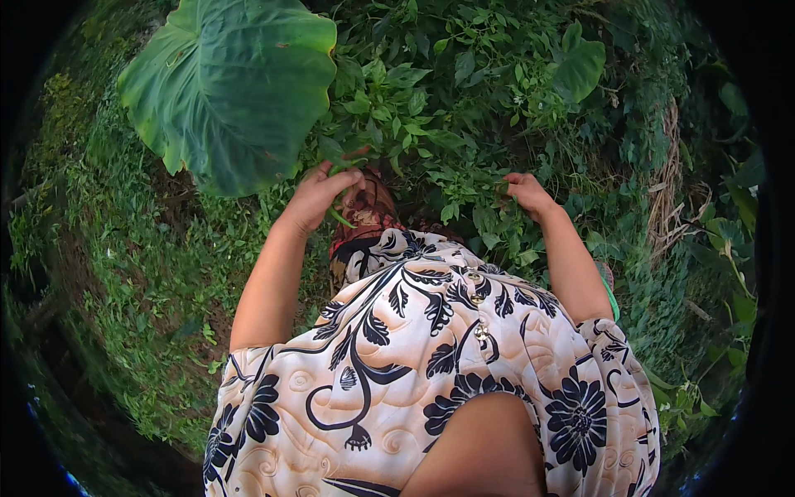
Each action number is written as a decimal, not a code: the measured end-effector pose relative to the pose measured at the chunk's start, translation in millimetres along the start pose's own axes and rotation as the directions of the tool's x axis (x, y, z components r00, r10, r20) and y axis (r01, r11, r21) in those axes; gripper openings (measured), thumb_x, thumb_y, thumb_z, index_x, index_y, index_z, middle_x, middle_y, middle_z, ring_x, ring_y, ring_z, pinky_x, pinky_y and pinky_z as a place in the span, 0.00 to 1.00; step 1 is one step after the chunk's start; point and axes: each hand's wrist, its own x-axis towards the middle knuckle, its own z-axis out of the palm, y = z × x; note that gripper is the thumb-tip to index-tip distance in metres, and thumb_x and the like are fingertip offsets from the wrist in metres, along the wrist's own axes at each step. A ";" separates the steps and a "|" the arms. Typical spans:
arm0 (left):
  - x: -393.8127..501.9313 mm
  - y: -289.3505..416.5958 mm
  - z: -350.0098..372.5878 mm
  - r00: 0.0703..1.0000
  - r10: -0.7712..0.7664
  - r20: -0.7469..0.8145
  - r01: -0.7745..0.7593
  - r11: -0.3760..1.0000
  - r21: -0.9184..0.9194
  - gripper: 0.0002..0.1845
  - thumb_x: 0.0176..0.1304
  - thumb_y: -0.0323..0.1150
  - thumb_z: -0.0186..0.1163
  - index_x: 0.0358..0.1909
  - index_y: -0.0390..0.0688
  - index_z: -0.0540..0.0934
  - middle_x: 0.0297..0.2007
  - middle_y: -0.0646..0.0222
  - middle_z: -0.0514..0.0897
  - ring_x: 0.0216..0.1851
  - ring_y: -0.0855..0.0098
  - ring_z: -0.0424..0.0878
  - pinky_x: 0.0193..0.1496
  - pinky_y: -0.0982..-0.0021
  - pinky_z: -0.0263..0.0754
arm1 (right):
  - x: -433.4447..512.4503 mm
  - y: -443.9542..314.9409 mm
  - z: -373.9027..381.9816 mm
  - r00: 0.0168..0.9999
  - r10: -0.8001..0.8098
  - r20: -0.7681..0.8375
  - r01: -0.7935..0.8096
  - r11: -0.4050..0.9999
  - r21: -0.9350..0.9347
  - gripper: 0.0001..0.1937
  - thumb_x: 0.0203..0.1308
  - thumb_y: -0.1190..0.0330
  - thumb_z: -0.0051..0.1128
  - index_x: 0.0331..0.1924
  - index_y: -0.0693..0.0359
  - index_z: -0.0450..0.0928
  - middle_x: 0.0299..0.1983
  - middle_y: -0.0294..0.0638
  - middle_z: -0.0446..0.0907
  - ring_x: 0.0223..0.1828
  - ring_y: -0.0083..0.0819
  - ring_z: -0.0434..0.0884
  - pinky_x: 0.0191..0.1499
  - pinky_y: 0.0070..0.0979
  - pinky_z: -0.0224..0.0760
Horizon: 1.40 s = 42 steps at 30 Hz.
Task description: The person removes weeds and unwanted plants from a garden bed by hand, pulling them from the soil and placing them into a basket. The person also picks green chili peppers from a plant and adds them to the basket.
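Note:
My left hand [324,189] is closed around several slender green chili peppers [341,217], some sticking out above the fingers and one hanging below the palm. It is beside my knee, near the lower edge of a very large taro-like leaf [236,93]. To the right, my right hand [526,191] reaches into the leafy green plants [459,180], its fingertips bent together at the foliage. Whether those fingertips pinch a stem or a fruit cannot be told.
Low weeds and bare soil [217,320] lie to the left. A smaller broad leaf [579,65] rises at the upper right. Dry stalks [667,192] stand beyond my right hand. Part of a green-rimmed object [610,292] shows behind my right arm.

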 end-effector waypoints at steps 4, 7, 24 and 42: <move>-8.5 -93.1 10.1 0.993 -0.112 -0.035 0.113 0.831 0.545 0.29 0.60 0.34 0.64 0.65 0.42 0.75 0.49 0.56 0.86 0.48 0.68 0.84 0.54 0.69 0.76 | 1.9 3.8 -20.9 1.000 0.005 -0.028 -0.003 0.998 0.065 0.12 0.61 0.72 0.61 0.48 0.67 0.80 0.39 0.39 0.84 0.32 0.28 0.82 0.39 0.29 0.78; 0.1 -150.8 -4.3 0.970 -0.014 -0.242 0.189 0.671 0.717 0.32 0.57 0.37 0.66 0.65 0.40 0.74 0.52 0.48 0.84 0.55 0.56 0.83 0.60 0.65 0.74 | 3.0 0.5 -44.9 0.987 0.012 -0.161 -0.004 0.999 0.050 0.18 0.61 0.76 0.57 0.56 0.70 0.77 0.41 0.43 0.83 0.31 0.30 0.83 0.34 0.28 0.79; 84.0 -71.9 52.1 0.803 0.596 0.012 -0.277 0.356 0.893 0.37 0.59 0.35 0.62 0.68 0.45 0.57 0.50 0.51 0.82 0.52 0.50 0.79 0.55 0.53 0.74 | 22.5 24.5 -49.9 0.975 -0.006 -0.220 -0.046 0.972 -0.230 0.26 0.60 0.73 0.58 0.64 0.68 0.73 0.53 0.52 0.82 0.54 0.40 0.82 0.55 0.37 0.73; 87.8 -24.4 88.7 0.826 0.557 -0.084 -0.295 0.555 0.777 0.60 0.54 0.33 0.64 0.78 0.41 0.29 0.50 0.48 0.81 0.45 0.45 0.83 0.49 0.55 0.79 | 3.8 -12.5 -33.1 0.882 -0.355 -0.310 0.090 0.772 -0.629 0.30 0.58 0.60 0.64 0.61 0.70 0.74 0.51 0.58 0.83 0.53 0.48 0.83 0.56 0.36 0.76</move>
